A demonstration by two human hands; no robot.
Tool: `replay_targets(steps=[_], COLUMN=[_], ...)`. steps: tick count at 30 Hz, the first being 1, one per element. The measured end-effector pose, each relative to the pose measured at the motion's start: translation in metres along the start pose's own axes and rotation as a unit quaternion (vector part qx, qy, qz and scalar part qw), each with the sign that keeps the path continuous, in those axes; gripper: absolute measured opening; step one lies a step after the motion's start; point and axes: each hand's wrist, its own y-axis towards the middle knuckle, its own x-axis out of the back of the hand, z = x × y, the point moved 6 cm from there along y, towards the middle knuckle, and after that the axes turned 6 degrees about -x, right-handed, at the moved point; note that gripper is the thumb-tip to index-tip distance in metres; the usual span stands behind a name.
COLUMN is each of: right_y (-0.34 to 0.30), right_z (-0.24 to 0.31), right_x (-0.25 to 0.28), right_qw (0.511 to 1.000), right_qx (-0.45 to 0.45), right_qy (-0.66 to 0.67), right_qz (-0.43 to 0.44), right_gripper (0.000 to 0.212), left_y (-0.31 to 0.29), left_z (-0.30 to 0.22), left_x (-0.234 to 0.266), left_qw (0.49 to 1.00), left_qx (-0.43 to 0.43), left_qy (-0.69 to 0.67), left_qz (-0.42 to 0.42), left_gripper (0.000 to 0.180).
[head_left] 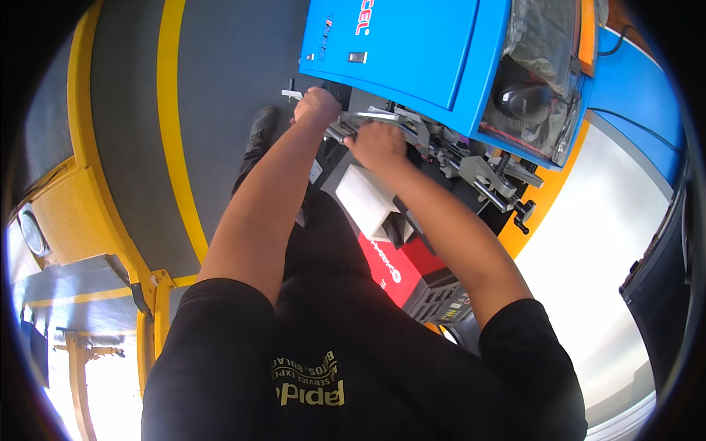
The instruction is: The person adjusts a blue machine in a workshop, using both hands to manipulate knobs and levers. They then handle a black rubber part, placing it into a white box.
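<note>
gray floor (228,66), blue cabinet (404,48). left hand (318,106), right hand (379,144) curled at metal clamp (375,116); grip unclear. step: probably handling clamp; next move needs steady support.

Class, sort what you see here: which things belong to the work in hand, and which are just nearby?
In the work:
- grey metal clamp hardware
- left hand and right hand, both at the hardware

Apparently just nearby:
- blue cabinet
- white open-ended box
- yellow floor stripe
</note>
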Motion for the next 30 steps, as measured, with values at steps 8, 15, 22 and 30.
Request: replay_targets(steps=[8, 15, 22, 30], right_y=[0.023, -0.013, 0.033, -0.017], right_z=[-0.061, 0.016, -0.038, 0.004], right_x=[-0.019, 0.007, -0.030, 0.006], right_qw=[0.978, 0.989, 0.898, 0.995], right_qx=[-0.012, 0.055, -0.031, 0.078], right_qy=[0.187, -0.062, 0.435, -0.060], right_qz=[-0.089, -0.120, 0.062, -0.031], right_gripper=[0.057, 0.067, 0.082, 0.089], left_y=[-0.001, 0.001, -0.001, -0.004], left_z=[0.004, 0.004, 0.004, 0.004], left_x=[-0.003, -0.004, -0.004, -0.001], left_qw=[1.000, 1.000, 1.000, 0.999], left_qx=[-0.003, 0.017, 0.002, 0.009], left_qy=[-0.010, 0.003, -0.008, -0.028], left_qz=[-0.008, -0.011, -0.017, -0.011], left_gripper=[0.056, 0.056, 0.054, 0.052])
